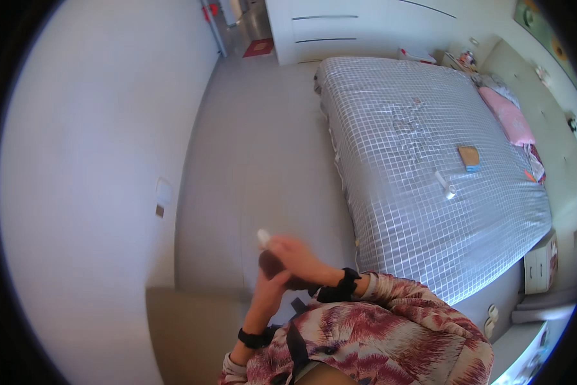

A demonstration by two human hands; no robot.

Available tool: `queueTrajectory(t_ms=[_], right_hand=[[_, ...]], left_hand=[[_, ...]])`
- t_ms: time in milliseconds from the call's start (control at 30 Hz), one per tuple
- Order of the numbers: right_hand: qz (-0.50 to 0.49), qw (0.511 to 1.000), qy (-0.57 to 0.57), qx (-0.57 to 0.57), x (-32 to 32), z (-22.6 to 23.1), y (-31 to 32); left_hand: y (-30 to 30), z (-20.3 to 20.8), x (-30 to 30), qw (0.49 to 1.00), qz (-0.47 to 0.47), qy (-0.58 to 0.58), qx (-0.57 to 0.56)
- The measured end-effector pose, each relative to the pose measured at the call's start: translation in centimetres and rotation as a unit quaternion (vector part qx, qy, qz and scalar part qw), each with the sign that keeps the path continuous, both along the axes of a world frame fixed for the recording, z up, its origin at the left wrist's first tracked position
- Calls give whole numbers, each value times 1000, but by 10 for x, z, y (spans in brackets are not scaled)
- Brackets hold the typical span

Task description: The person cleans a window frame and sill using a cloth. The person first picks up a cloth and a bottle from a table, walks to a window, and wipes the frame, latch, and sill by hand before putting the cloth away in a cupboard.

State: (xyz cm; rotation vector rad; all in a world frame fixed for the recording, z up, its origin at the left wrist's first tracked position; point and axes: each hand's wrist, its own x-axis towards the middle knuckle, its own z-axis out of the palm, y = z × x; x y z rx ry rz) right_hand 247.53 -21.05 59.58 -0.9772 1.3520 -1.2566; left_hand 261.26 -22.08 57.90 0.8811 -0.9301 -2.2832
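"Where are the two hands?"

"Low in the view, in front of the patterned top (391, 321), over the floor (262, 154) and off the near end of the bed's (423, 224) left edge."

"And what's in them?"

"A dark reddish-brown thing (272, 262). The left hand (268, 298) is closed around it from below, thumb across it. The right hand (296, 258) lies against its upper side, fingers pointing left."

"Is the right one gripping too?"

"I can't tell; it's blurred there. A small white piece (263, 238) shows by its fingertips, but whether they pinch it I can't say either."

"What's on the bed?"

"A brown-and-blue item (469, 158), toward the headboard (519, 83) edge. Just beside it, farther from that edge, a white object (446, 187) with a long narrow part. A pink pillow (508, 115) lies along the headboard edge, toward the far corner."
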Motion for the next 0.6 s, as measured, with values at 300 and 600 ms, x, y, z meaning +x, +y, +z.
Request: queueTrajectory(t_ms=[300,600], right_hand=[[-38,990,120,-67,-56,-10,-198],[-208,909,-327,153,-160,-117,-360]], left_hand=[[-181,-11,18,998,54,-13,15],[-406,-59,54,993,101,-57,-16]])
